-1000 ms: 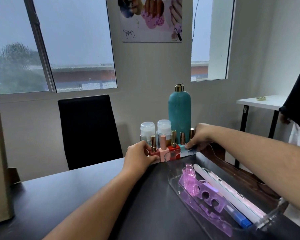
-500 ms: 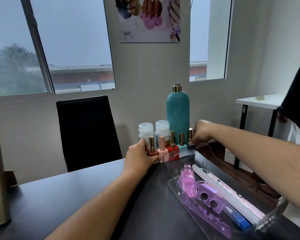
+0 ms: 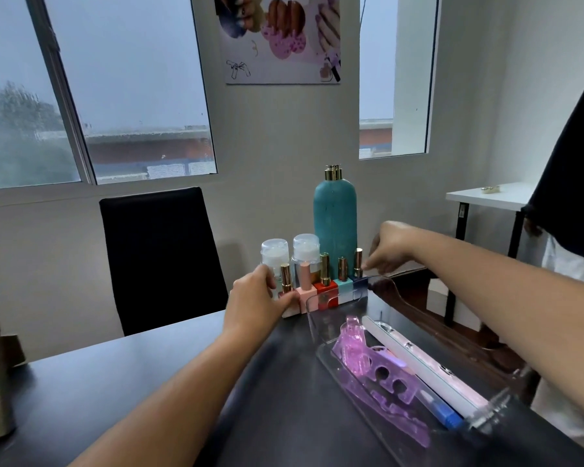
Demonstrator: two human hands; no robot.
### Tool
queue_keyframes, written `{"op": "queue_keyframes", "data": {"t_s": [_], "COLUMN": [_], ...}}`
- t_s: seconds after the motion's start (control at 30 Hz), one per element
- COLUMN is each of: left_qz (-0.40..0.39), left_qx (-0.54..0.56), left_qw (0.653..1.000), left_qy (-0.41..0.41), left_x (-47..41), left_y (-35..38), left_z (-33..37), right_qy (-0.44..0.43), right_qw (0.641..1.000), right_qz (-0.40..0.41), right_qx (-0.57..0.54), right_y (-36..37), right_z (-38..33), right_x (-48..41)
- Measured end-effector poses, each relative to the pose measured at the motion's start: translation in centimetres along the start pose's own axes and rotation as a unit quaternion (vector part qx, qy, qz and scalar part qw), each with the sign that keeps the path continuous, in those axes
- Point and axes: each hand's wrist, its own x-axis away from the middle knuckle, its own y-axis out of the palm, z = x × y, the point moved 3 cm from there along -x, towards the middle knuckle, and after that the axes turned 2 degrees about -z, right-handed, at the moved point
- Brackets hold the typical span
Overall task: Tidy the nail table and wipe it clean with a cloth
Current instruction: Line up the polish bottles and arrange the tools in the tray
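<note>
Black table (image 3: 115,382) carries a row of small nail polish bottles (image 3: 321,291) at its far edge, standing upright before a tall teal bottle (image 3: 335,220). Left hand (image 3: 257,298) cups the row's left end; right hand (image 3: 390,247) pinches near the right end bottle's cap, contact unclear

The table (image 3: 115,392) is black; at twelve o'clock stands a teal bottle (image 3: 335,224) with a gold cap. Polish bottles (image 3: 321,291) run pink, red, teal, navy. The toe separators (image 3: 368,362) are purple.
</note>
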Motion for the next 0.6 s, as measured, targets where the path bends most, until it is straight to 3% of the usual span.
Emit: {"op": "queue_keyframes", "data": {"t_s": [0.1,0.17,0.27,0.4,0.5,0.6], "left_qz": [0.03,0.01,-0.123,-0.309,-0.354,-0.361], "left_qx": [0.036,0.072,0.047,-0.094,-0.157,-0.155], "left_qw": [0.998,0.994,0.979,0.915,0.879,0.873], "left_qy": [0.045,0.081,0.156,0.242,0.279,0.288], "left_x": [1.0,1.8,2.0,1.4,1.3,1.2], "left_y": [-2.5,-4.0,-5.1,-3.7,-2.0,-1.1], "left_z": [1.7,3.5,6.6,9.9,10.9,10.8], "right_qy": [-0.089,-0.149,-0.187,-0.17,-0.166,-0.161], "right_qw": [0.995,0.988,0.979,0.97,0.97,0.97], "right_qz": [0.044,0.031,-0.038,-0.129,-0.132,-0.14], "right_qx": [-0.008,0.006,0.069,0.116,0.123,0.118], "right_y": [-1.6,-1.8,-0.8,1.7,3.1,4.1], "right_z": [-0.2,-0.5,-0.6,-0.2,0.2,0.7], "right_x": [2.7,5.4,9.1,11.9,12.3,12.1]}}
